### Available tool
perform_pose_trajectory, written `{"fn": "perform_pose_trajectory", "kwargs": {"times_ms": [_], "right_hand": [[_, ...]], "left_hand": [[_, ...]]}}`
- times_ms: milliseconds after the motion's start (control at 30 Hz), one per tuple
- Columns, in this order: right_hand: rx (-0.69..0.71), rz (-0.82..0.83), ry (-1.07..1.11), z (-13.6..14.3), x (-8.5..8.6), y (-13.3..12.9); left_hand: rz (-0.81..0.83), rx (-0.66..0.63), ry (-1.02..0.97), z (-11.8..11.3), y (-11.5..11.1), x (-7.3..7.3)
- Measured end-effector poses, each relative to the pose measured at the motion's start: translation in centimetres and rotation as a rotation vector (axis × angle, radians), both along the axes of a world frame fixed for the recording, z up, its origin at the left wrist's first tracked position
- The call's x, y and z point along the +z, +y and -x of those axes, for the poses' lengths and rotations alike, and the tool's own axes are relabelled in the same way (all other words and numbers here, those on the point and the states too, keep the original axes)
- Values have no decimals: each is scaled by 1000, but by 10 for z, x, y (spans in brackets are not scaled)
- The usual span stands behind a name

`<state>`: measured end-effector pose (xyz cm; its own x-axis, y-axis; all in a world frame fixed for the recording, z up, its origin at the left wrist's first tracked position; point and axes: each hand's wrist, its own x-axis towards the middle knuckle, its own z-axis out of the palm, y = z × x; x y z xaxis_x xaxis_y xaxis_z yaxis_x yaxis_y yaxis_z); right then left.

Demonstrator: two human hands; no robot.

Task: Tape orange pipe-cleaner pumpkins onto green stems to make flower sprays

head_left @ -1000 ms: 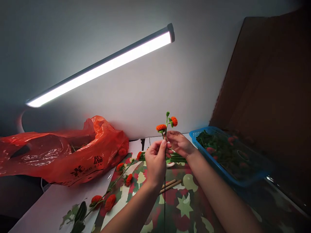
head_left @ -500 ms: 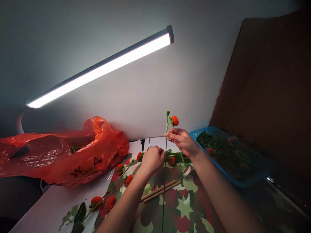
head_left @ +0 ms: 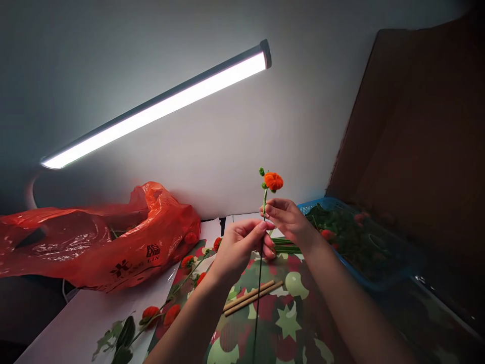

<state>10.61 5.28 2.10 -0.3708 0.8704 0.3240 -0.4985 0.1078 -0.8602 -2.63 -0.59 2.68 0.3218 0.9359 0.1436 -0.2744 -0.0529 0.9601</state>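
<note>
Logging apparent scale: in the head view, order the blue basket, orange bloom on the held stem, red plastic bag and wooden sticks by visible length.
1. Red plastic bag
2. Blue basket, its right end dim
3. Wooden sticks
4. Orange bloom

flower (head_left: 273,181) orange; stem (head_left: 260,270) dark, light green up top. bag (head_left: 166,230) red-orange, black print. basket (head_left: 308,207) blue. sticks (head_left: 253,298) tan. cover (head_left: 288,324) green/maroon, pale yellow-green stars and blobs.

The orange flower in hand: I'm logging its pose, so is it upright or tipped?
Upright, leaning slightly: the orange bloom sits above the left hand and right hand, and the stem runs down below them.
</note>
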Motion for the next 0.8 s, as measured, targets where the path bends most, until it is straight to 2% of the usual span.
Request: {"fn": "perform_pose_trajectory", "kwargs": {"times_ms": [133,233,300,333,433,500,567,800], "right_hand": [[257,103,51,9,-13,-2],[337,157,88,14,-22,1],[333,185,78,13,-22,5],[301,190,60,11,-21,6],[123,164,-8,5,-13,8],[31,135,-36,2,-9,8],[29,118,-44,0,-7,7],[241,33,-2,-11,-11,5]], "left_hand": [[113,-238,-249,-6,3,-9],[165,-287,-316,-8,8,-17],[144,-215,-237,-7,10,-18],[111,-129,-165,-7,11,-17],[-31,174,74,-5,9,-11],[-65,252,140,-5,8,-8],[-25,209,91,-4,8,-6],[214,-104,-264,-6,13,-16]]}}
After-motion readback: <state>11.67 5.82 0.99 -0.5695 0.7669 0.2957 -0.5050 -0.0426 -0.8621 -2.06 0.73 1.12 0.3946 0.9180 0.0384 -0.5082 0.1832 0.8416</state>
